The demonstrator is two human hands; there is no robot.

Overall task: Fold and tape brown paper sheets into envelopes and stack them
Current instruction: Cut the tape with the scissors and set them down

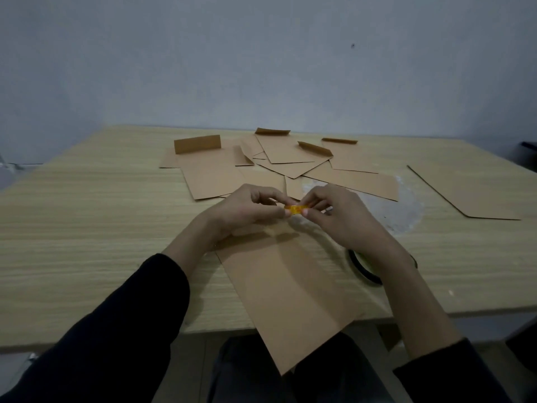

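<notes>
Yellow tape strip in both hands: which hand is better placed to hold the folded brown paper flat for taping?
Probably left: pinching the yellow tape strip, the left hand sits over the folded brown paper sheet, while the right hand is further right, nearer the black tape roll.

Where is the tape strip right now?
In the head view, the yellow tape strip sits at centre, pinched between the left hand and right hand, just above the far end of the nearest brown sheet.

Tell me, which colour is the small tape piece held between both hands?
Yellow-orange: the tape piece, seen in the head view.
</notes>
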